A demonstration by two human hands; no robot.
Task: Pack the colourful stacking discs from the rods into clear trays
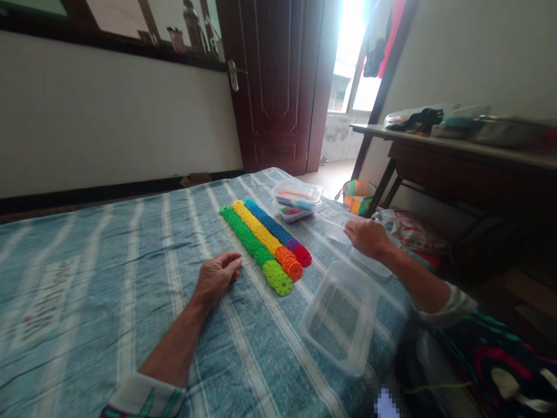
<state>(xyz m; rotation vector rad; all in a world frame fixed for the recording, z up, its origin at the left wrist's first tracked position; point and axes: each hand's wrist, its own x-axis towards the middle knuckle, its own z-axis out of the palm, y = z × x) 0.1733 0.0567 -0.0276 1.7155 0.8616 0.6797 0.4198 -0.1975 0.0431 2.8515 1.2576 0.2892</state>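
Observation:
Three rows of overlapping notched plastic discs lie side by side on the bed: a green row [250,235] ending in light green, a yellow row [256,225] ending in orange, and a blue row [272,225] ending in purple and red. My left hand [219,274] rests on the cover left of the green row, fingers curled together, with nothing visible in them. To the right of the rows, my right hand [366,237] pinches a thin clear plastic piece [333,225], whose exact kind I cannot make out. Nearer to me stands an open clear plastic box [342,316].
Stacked lidded boxes [297,200] with colored contents stand beyond the rows. A clear lid or tray [372,264] lies under my right hand. The striped bed cover [143,278] has its right edge beside a dark table [435,145] and plastic bags [411,229].

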